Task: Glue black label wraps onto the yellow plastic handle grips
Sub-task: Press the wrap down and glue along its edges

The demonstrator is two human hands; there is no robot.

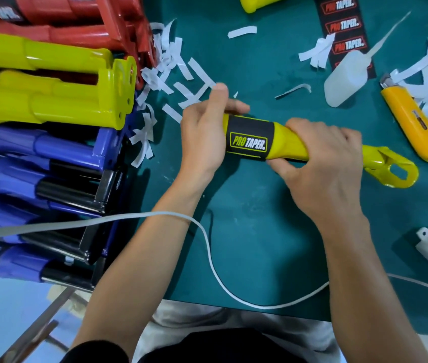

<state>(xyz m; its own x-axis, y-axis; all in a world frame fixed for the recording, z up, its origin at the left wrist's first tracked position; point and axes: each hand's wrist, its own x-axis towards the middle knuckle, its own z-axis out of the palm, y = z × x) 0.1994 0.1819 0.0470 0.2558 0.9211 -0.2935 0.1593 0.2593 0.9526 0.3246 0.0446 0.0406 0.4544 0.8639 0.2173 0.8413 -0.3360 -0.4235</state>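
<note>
Head view: one yellow handle grip (287, 144) is held level just above the green table mat (260, 231), in the middle of the scene. A black label wrap (247, 138) is already seen around its thick part, and it appears smooth and flat, with the yellow printed logo turned upward. The seam is not visible, so it cannot be told if the ends are fully glued. The left hand (202, 134) is closed around the thick end just beside the label, with the thumb raised. The right hand (323, 163) is closed around the narrower neck, near the flat end with the oval hole.

This piece is judged to be nearly finished; probably only pressing is left. More work is suggested by the loose black labels (344, 24) lying at the far edge and by another yellow grip (257, 2) near them. Glossy hard plastic handles in yellow (50, 82), blue (37, 153) and red (63, 22) are stacked at the left. A soft translucent glue bottle (349, 79) with a long thin nozzle, a yellow utility knife (414, 124) and many white paper strips (181, 79) are scattered around.
</note>
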